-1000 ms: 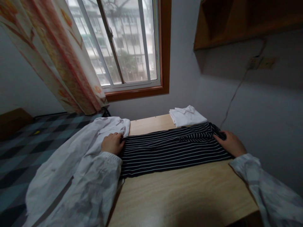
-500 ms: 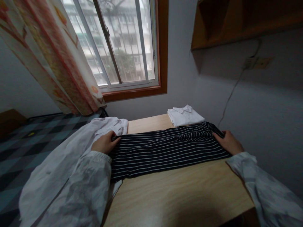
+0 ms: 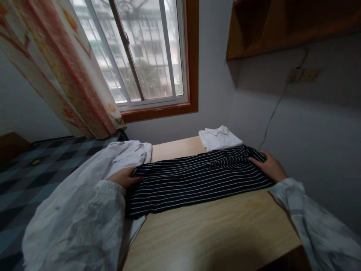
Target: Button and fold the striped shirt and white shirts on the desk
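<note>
A black garment with white stripes [image 3: 191, 180], probably a shirt, lies folded into a long strip across the wooden table. At its left end, my left hand [image 3: 125, 177] holds the far corner, thumb on top and fingers partly hidden. The opposite end is in my right hand [image 3: 269, 166], its thumb lying over the bunched stripes and its other fingers round the far edge. Beyond the garment sits a folded white shirt [image 3: 220, 138]. A loose white cloth [image 3: 129, 150] spreads by my left forearm, over the table's left edge.
The light wooden table [image 3: 214, 229] ends near the wall on the right. On the left stands a bed with a checked cover [image 3: 17, 195]. A curtain [image 3: 81, 75] hangs beside the window. A wooden shelf [image 3: 265, 45] juts out above, and a cable [image 3: 272, 116] runs down the wall.
My left hand has moved slightly left and nearer to me, its thumb lower on the cloth. My right thumb reaches a little further inward over the stripes. The garment's left end spreads slightly further left.
</note>
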Action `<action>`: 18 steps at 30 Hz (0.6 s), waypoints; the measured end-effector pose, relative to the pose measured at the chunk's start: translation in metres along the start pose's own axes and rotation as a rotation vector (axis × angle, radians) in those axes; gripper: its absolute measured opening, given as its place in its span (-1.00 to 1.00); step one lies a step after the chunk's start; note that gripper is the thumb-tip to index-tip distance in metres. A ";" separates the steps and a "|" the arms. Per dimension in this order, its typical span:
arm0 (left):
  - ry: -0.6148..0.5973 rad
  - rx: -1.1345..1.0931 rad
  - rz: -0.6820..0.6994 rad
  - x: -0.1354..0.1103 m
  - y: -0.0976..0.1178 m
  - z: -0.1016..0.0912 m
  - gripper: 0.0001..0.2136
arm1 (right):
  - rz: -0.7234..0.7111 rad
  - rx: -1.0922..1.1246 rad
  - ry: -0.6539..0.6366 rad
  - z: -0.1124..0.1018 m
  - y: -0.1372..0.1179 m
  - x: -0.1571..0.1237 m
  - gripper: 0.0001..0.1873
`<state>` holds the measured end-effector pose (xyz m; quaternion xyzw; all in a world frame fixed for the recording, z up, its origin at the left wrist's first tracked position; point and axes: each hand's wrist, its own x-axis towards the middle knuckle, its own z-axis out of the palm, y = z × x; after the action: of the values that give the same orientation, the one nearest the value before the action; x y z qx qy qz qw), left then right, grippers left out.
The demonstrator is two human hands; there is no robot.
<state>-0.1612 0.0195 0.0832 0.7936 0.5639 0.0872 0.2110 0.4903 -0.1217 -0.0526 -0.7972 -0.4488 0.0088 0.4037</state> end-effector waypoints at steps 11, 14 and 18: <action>0.063 -0.095 0.005 -0.005 -0.002 -0.023 -0.36 | -0.276 0.113 -0.004 0.001 -0.036 -0.001 -0.38; 0.123 -0.067 -0.020 -0.010 0.000 -0.036 -0.49 | -0.341 0.140 0.114 0.001 -0.051 0.000 -0.41; 0.114 -0.008 -0.085 -0.013 -0.005 -0.040 -0.56 | -0.334 -0.009 0.035 0.014 -0.053 0.008 -0.43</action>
<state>-0.1848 0.0184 0.1185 0.7619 0.6078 0.1254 0.1852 0.4517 -0.0929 -0.0245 -0.7133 -0.5682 -0.0744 0.4035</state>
